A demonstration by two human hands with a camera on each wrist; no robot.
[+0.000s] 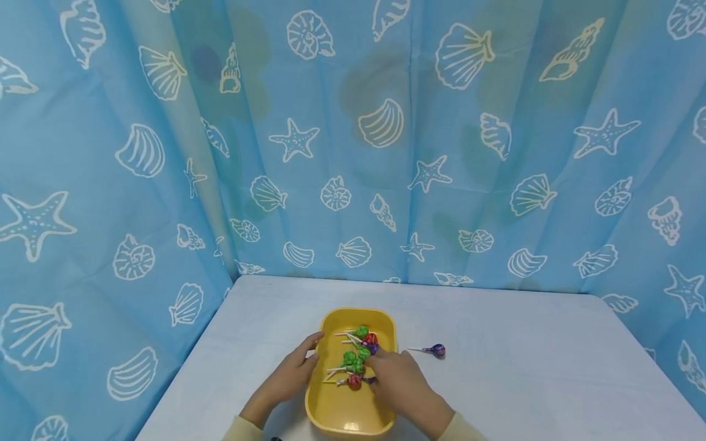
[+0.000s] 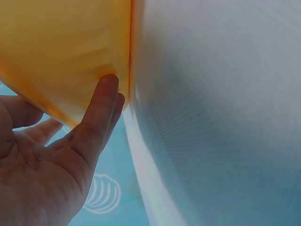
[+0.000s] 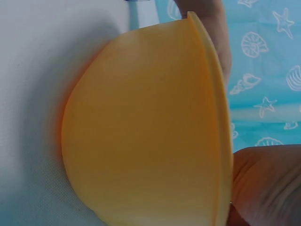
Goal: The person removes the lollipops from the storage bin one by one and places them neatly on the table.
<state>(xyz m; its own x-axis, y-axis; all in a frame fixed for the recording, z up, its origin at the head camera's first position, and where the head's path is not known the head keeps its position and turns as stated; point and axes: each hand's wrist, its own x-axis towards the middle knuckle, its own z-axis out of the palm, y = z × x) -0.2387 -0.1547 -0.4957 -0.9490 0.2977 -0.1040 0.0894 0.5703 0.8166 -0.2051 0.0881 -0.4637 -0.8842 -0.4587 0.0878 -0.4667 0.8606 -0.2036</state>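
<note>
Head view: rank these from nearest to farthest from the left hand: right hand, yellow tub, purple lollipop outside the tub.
1. Yellow tub: touching the left hand, just to its right.
2. Right hand: at the tub's right side.
3. Purple lollipop: outside, right of the tub.

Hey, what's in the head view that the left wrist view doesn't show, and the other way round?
Only the head view: green, red and purple lollipops inside the yellow tub, one purple lollipop on the cloth to its right, and the right hand among the candy.

Only the left wrist view: the palm side of the left hand and a fingertip against the tub's outer wall.

Both: tub, left hand, white tablecloth and blue seashell-print curtain.
</note>
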